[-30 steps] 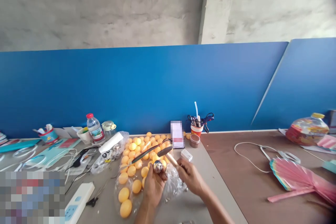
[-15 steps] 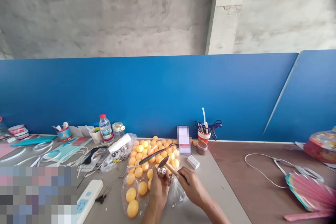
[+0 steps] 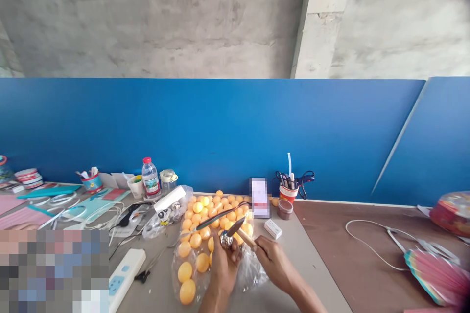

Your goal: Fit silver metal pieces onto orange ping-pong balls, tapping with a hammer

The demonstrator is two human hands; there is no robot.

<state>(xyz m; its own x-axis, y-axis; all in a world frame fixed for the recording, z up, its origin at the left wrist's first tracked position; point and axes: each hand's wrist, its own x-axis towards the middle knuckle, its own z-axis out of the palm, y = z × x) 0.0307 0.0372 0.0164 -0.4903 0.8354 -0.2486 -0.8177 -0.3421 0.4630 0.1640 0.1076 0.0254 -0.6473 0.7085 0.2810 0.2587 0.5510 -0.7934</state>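
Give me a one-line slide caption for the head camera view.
Left hand holds a shiny silver ball, right hand a wooden-handled tool beside it, over bagged orange balls.

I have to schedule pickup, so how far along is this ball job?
Early, it seems. Done: at most a few shiny pieces in the clear bag left of the hands, too small to be sure. In hand: the left hand grips one silver ball while the right hand holds a wooden-handled tool at it. Left: dozens of orange balls lie piled on plastic.

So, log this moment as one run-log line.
left hand: holds silver ball | right hand: holds wooden-handled tool, tip at ball | below: orange balls
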